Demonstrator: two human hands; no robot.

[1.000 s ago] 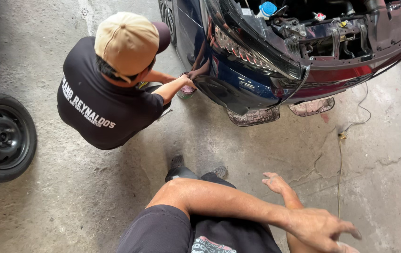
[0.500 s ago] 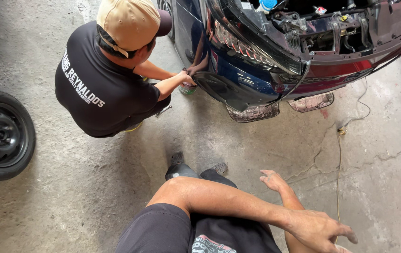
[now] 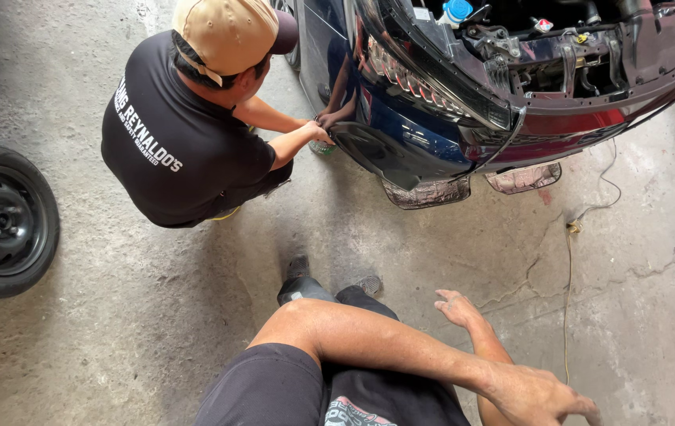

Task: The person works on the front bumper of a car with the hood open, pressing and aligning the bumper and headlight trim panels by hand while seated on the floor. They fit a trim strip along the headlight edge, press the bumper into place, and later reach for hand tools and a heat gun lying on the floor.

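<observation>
One view, head camera, looking down.

1. Left hand: fingers spread wide and holding nothing. It lies low in the frame, across the person's own right forearm, with the arm bent out from a dark sleeve.
2. Right hand: open and loosely curled, also with nothing in it. It hangs above the floor, well apart from the car.
3. Shoes: the person's own, just beyond the bent arm, toes towards the car.
4. Bumper: dark blue shading to red, at the top of the frame. Its upper edge stands away from the body, so the bay parts behind it show. Two silvery shields hang under it.
5. Co-worker: crouched in a black shirt and tan cap, both hands at the bumper's near corner by the wheel arch. Whether they hold a tool cannot be told.
6. Wire: thin, trailing from under the bumper across the cracked floor.
7. Wheel: black, at the left edge.

Progress, as judged: the bumper looks freed along its top but is not yet off the car. The corner under the co-worker's hands appears to be what is left. The person's own hands have no part in it at this moment.
</observation>
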